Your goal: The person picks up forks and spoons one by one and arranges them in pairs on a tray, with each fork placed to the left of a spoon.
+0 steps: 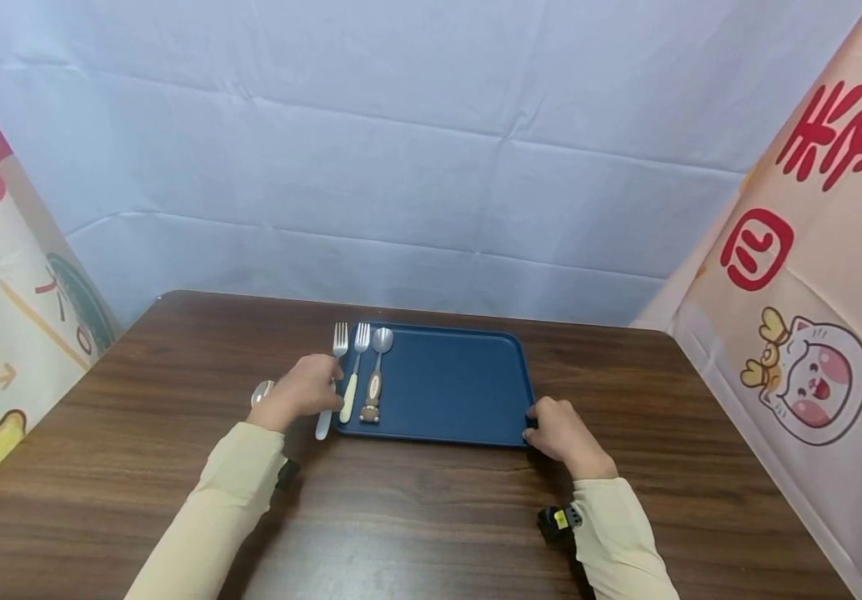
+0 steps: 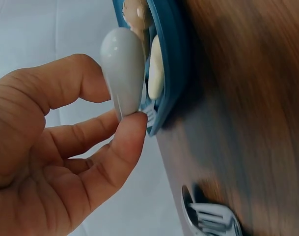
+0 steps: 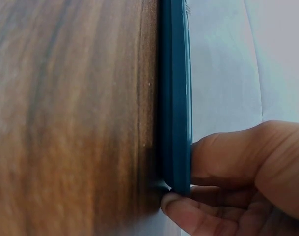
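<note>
My left hand (image 1: 302,388) pinches a fork (image 1: 323,425) with a pale, rounded handle between thumb and fingers, at the left edge of the blue tray (image 1: 453,375). In the left wrist view that handle (image 2: 123,64) is up close, tilted beside the tray wall. On the tray's left side lie a fork with a cream handle (image 1: 349,398) and a spoon with a brown bear handle (image 1: 374,387), side by side, heads away from me. My right hand (image 1: 562,433) grips the tray's right edge near the front corner, thumb on the rim (image 3: 181,98).
Left of my left hand lie a spoon and a fork (image 2: 213,219), partly hidden behind the hand in the head view. The brown wooden table (image 1: 416,517) carries everything. A pale cloth (image 1: 371,167) hangs behind it, with printed cloths at both sides.
</note>
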Tool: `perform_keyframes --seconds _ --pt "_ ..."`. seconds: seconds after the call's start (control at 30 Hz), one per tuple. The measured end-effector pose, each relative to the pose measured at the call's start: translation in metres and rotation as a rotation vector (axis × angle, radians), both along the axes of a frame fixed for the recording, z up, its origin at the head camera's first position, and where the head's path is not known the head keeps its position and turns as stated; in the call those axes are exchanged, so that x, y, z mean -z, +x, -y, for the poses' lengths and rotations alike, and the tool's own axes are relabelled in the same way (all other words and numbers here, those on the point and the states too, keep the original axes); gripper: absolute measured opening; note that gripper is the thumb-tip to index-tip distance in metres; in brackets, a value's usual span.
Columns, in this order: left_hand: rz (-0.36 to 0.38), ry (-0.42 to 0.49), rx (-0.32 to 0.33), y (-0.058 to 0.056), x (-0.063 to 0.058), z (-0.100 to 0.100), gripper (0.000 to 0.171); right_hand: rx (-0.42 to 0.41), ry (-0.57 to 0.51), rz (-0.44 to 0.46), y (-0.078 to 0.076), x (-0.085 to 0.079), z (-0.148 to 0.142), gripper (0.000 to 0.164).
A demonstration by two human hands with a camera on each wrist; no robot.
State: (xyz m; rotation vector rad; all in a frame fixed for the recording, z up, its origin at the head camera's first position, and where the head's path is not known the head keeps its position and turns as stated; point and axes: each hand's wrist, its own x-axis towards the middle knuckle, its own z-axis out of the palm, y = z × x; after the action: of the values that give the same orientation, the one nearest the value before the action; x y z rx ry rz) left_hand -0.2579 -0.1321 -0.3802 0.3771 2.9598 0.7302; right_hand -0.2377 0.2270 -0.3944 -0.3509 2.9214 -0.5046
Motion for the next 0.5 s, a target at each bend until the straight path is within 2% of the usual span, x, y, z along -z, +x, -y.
perform_keyframes --seconds 0.13,0.27,0.37,0.43,0.5 --pt "0.004 0.015 -0.001 -0.002 0.001 -0.007 0.022 -0.004 0.003 0.0 0.0 -0.001 0.001 0.032" --pt "0.026 0.028 -0.022 -0.006 0.003 -0.014 0.019 -0.009 0.004 0.0 0.0 -0.001 0.001 0.031" --pt "0.02 0.029 -0.044 -0.009 0.004 -0.02 0.024 -0.012 0.005 -0.001 0.0 -0.001 0.001 0.031" --pt "0.021 0.034 -0.047 -0.011 0.004 -0.025 0.014 -0.011 0.004 -0.002 0.0 -0.001 0.001 0.032" --pt "-0.001 0.042 -0.047 -0.012 0.004 -0.03 0.022 -0.011 0.003 0.0 0.0 -0.001 0.001 0.032"
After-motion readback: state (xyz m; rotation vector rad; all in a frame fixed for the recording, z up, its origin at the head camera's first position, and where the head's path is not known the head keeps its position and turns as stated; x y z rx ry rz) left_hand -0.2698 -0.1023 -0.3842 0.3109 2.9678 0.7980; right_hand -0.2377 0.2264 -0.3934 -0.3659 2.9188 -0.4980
